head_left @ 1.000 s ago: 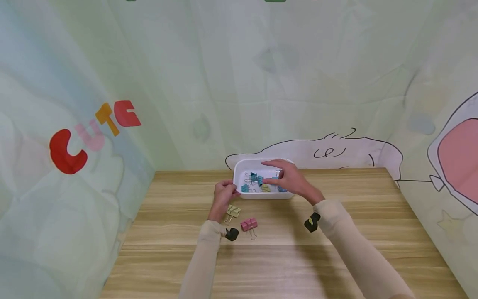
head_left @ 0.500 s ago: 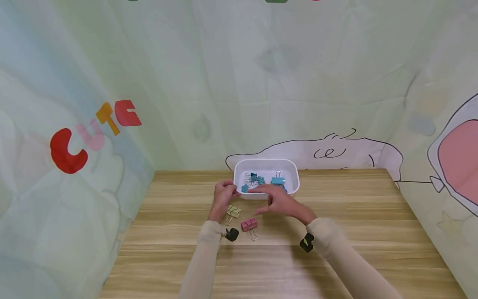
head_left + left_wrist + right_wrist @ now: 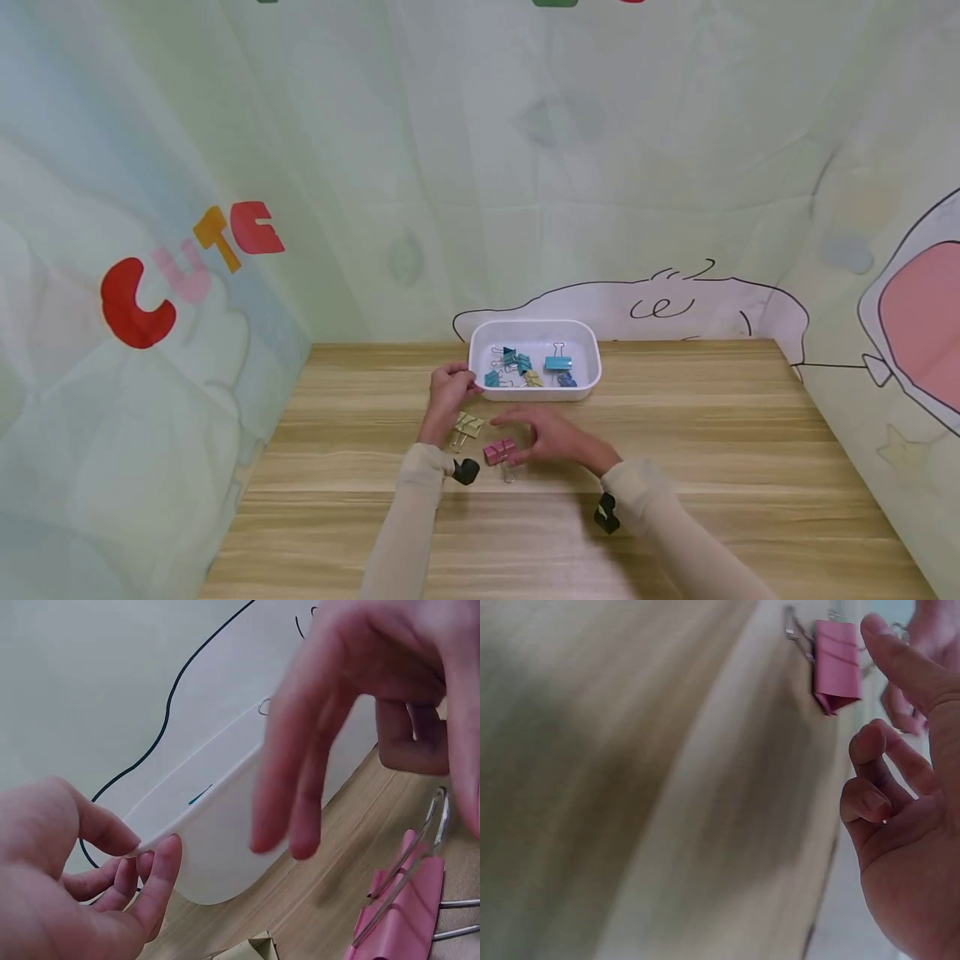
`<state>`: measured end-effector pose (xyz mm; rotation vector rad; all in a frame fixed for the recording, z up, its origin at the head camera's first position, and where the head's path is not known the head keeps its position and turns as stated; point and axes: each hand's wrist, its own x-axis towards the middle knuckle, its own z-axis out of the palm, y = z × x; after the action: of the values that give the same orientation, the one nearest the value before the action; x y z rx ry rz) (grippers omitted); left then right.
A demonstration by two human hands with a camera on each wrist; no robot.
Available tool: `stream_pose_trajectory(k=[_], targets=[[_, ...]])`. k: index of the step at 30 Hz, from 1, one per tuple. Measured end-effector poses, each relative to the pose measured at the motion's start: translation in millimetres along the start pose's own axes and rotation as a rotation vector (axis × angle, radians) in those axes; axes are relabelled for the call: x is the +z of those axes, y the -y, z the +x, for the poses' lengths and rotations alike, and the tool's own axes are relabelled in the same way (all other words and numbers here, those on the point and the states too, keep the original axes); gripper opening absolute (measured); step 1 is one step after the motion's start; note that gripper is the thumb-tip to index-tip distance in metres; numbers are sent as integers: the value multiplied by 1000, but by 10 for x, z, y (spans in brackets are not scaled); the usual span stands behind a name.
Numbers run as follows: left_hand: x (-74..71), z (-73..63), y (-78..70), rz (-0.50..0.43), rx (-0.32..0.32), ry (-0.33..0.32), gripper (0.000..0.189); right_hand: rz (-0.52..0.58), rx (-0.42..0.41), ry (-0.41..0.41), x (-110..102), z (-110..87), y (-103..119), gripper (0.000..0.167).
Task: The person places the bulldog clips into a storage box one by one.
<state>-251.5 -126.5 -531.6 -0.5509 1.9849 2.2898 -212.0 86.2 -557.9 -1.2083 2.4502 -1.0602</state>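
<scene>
At the left front corner of a white plastic box [image 3: 540, 395], my left hand [image 3: 450, 390] pinches the rim between thumb and fingers. My right hand [image 3: 551, 435] hovers just right of a pink binder clip [image 3: 498, 452], thumb and forefinger spread apart with nothing between them. That pink binder clip [image 3: 838, 664] lies on the table near the thumb in the right wrist view. A pale yellow binder clip [image 3: 469, 423] lies beside my left wrist. Inside the box are several clips, among them a light blue binder clip [image 3: 558, 363] and a small yellow binder clip [image 3: 533, 378].
The wooden table [image 3: 720, 433] ends at the back against a printed curtain [image 3: 480, 208]. More curtain hangs at both sides. The box stands near the table's back edge.
My right hand has drawn back from inside the box, passing over its front rim toward the pink binder clip. The left hand stays at the box's corner.
</scene>
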Motion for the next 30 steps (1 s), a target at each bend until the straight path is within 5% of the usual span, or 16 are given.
stream_pose_trajectory(k=[13,30], targets=[[5,3,-3,2,-8,-1,37,-105,9,41,139,-49,-80,42],[-9,-13,-21,7,-15,15,37,-26,-15,3,161,-53,-54,25]])
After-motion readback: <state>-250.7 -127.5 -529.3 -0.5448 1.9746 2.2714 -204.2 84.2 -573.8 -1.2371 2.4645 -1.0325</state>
